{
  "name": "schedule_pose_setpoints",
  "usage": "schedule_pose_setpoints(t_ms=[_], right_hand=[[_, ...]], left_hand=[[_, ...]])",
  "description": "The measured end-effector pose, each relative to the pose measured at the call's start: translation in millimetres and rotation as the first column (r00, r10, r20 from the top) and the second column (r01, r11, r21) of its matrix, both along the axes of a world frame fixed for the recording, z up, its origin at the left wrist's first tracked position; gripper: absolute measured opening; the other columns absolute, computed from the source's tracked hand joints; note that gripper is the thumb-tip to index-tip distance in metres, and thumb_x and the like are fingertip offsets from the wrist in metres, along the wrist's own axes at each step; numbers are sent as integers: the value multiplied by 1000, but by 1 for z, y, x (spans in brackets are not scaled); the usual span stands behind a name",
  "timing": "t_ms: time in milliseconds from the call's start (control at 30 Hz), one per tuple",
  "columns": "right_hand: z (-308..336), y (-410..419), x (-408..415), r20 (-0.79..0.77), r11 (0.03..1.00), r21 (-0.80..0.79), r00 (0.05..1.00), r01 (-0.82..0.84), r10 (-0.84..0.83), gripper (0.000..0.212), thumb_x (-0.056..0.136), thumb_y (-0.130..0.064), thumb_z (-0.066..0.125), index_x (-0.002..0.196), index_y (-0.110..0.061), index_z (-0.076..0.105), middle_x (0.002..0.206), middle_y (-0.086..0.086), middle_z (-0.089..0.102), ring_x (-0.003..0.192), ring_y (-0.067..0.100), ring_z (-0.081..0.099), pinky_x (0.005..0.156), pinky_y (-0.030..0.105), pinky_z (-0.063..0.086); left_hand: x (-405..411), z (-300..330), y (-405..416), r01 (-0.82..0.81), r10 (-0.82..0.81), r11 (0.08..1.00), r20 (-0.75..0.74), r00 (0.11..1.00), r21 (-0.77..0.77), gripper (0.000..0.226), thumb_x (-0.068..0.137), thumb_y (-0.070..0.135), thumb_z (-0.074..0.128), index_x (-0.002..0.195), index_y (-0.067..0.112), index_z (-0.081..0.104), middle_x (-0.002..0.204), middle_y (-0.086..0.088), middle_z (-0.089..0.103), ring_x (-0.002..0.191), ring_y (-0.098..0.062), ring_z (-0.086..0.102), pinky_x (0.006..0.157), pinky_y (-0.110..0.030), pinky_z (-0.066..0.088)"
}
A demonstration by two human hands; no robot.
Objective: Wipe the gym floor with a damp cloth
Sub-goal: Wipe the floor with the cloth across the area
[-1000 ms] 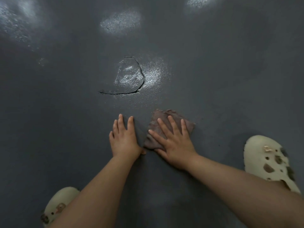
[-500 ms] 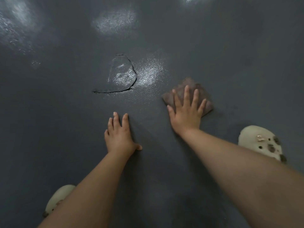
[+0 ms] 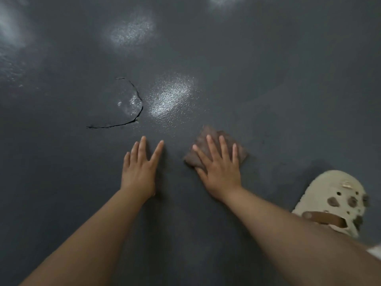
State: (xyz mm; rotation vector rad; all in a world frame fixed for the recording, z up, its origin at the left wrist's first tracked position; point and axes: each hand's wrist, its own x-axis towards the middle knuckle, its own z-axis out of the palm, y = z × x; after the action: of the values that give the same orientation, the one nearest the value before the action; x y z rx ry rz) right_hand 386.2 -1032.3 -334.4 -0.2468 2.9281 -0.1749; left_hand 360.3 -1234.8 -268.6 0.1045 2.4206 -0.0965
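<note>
A folded brown cloth lies flat on the dark grey gym floor. My right hand presses down on it with straight, spread fingers and covers most of it. My left hand rests flat on the bare floor a short way to the left of the cloth, fingers straight, holding nothing.
A curved crack with a lifted patch of coating marks the floor beyond my left hand. Shiny reflections lie next to it. A cream clog on a foot stands at the right.
My right hand has drawn the cloth back toward me and slightly left from its farther position half a second ago. My left hand has stayed flat on the floor.
</note>
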Motion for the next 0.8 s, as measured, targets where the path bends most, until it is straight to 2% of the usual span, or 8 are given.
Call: schedule_pose_setpoints(t_ms=[67,133,233,333,433,567,633,800], right_hand=[[5,19,-51,1,998,54,1000,-24,24,57,90,-55,33,145,-38,32,157,6,22,143,36,17,112,56,2],[12,41,-98,116,997,74,993,17,-25,58,96,-56,28,149,-41,12,160,1,-2,146,31,-5,113,54,-7],[20,68,-130,151,987,86,978,134,-145,59,97,-56,22,150,-37,7,160,-1,-8,146,29,-12,115,52,-7],[11,64,-99,126,975,59,967,216,-222,59,96,-56,24,150,-38,10,160,4,-1,146,33,-5,114,54,-4],[1,43,-28,2,912,18,912,410,-410,58,91,-53,29,145,-31,35,153,12,29,140,42,24,110,60,15],[2,10,63,42,839,28,838,543,-543,54,95,-52,22,143,-30,33,150,15,34,138,40,22,108,58,14],[1,10,65,49,849,38,847,528,-529,52,96,-51,18,142,-30,32,150,16,35,137,40,21,108,59,12],[-7,43,0,-2,856,38,857,516,-516,55,88,-50,33,138,-32,45,147,14,40,135,42,32,107,61,18]], left_hand=[[-5,-2,6,105,-104,993,25,994,-54,126,76,24,75,141,34,-32,152,-14,-31,144,-31,-19,117,-41,-3],[-8,-2,12,164,-161,983,41,986,-82,125,78,27,72,139,32,-36,151,-15,-33,143,-32,-20,117,-43,-4],[-18,1,28,127,-126,991,43,991,-30,130,73,39,77,141,33,-33,152,-14,-31,144,-31,-19,117,-43,-3],[-32,2,52,80,-80,994,3,997,70,130,69,42,80,146,33,-24,155,-12,-24,145,-30,-13,117,-42,0],[-46,1,80,94,-90,985,-35,995,143,124,73,35,78,147,34,-21,156,-12,-20,146,-30,-11,117,-41,1],[-55,-7,113,159,-152,972,-54,987,171,117,77,32,74,147,34,-19,156,-14,-19,146,-31,-11,118,-42,1],[-56,-9,125,148,-141,970,-51,989,191,112,80,36,71,148,34,-18,156,-14,-20,145,-31,-12,118,-43,1],[-64,-5,142,140,-139,970,-20,990,201,127,70,35,81,148,32,-19,156,-14,-21,145,-30,-13,118,-41,2]])
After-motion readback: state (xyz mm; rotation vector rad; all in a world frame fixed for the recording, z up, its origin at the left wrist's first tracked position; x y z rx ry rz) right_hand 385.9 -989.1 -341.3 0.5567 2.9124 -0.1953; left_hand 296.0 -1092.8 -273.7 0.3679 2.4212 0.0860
